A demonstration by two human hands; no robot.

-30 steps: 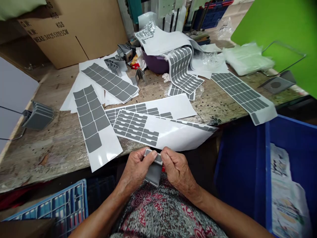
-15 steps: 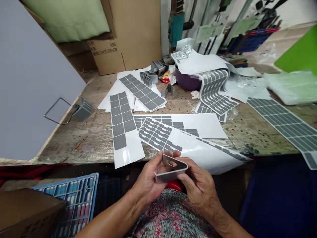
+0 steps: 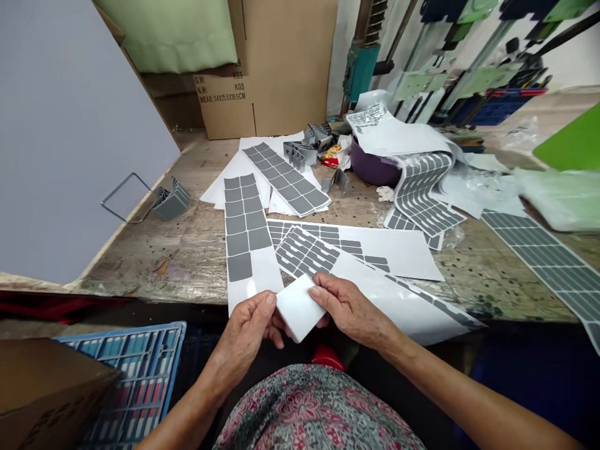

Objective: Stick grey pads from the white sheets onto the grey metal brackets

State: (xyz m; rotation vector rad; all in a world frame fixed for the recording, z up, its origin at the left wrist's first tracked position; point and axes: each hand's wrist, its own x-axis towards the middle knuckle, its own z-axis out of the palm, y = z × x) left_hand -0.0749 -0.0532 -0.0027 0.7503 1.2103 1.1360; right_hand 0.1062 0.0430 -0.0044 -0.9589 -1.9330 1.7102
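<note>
Between my two hands, just in front of the bench edge, is a bent metal bracket (image 3: 300, 307), its pale flat face turned up toward me. My left hand (image 3: 253, 317) pinches its left edge, thumb on top and fingers partly beneath. At the upper right corner my right hand (image 3: 347, 306) grips it with thumb and fingers. The bracket's underside is hidden. Right behind the hands lie a sheet of grey stickers with notched shapes (image 3: 304, 250) and a sheet of square grey stickers (image 3: 246, 219), with some squares gone from its lower end.
More similar brackets (image 3: 300, 153) stand at the back, and several nested ones (image 3: 172, 199) sit at the left beside a wire loop (image 3: 124, 200). A purple bowl (image 3: 370, 164) is draped with sticker sheets. A blue crate (image 3: 164, 350) and a cardboard box (image 3: 47, 381) are at lower left.
The bracket has been turned from its bent side profile to show a flat pale face. My right hand has moved up to its top corner; my left hand has shifted left to its edge.
</note>
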